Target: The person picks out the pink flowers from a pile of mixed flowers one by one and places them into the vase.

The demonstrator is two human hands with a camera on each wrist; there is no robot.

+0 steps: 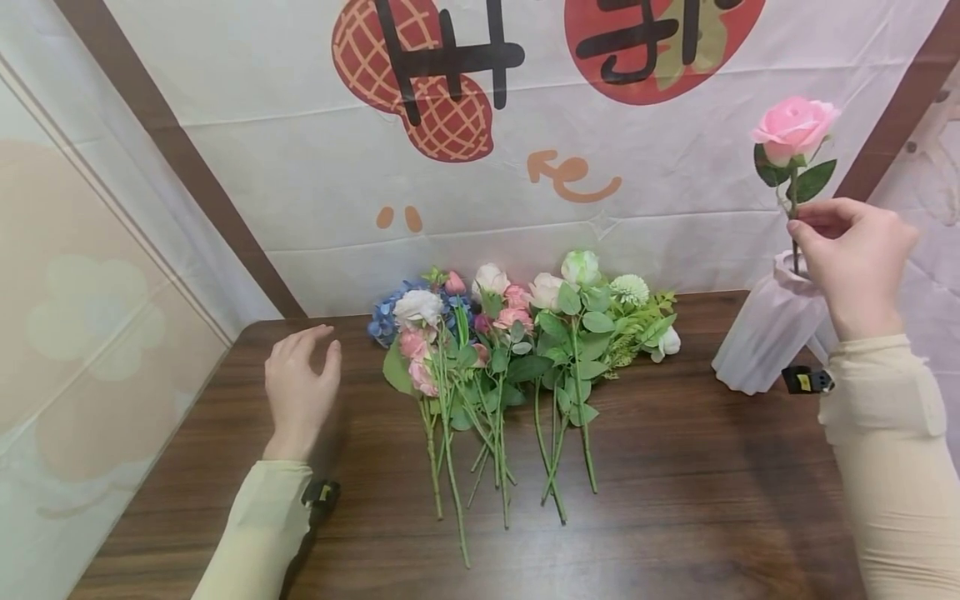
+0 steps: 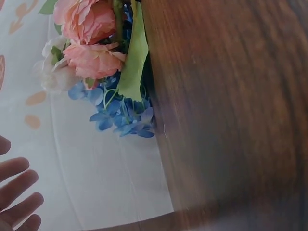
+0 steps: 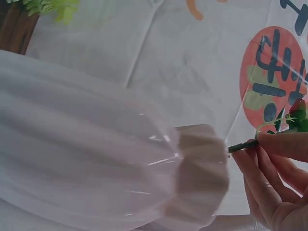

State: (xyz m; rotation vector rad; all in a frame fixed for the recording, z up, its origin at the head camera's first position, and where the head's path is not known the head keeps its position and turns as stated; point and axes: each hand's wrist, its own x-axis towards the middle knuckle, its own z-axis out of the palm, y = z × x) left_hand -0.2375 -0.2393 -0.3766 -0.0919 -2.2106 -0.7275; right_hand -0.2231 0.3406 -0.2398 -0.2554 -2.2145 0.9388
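Observation:
A pink rose [image 1: 795, 129] stands upright in my right hand [image 1: 862, 258], which pinches its green stem [image 1: 795, 237] between thumb and fingers. Just below is the mouth of a white fluted vase [image 1: 761, 342], and the stem runs down to it. In the right wrist view, the stem [image 3: 243, 146] shows between my fingertips and the vase's wavy rim [image 3: 204, 173]; how deep it reaches is hidden. My left hand [image 1: 300, 387] hovers over the table's left side, fingers relaxed and holding nothing. Right of it lie artificial flowers, including a blue hydrangea [image 1: 382, 321] and a white bloom [image 1: 418, 308].
Several more flower stems lie across the middle of the brown wooden table [image 1: 645, 517], blooms toward the back. Among them are a round green-white flower [image 1: 630, 289] and pink blooms [image 2: 96, 60]. A printed white cloth [image 1: 337, 200] hangs behind the table.

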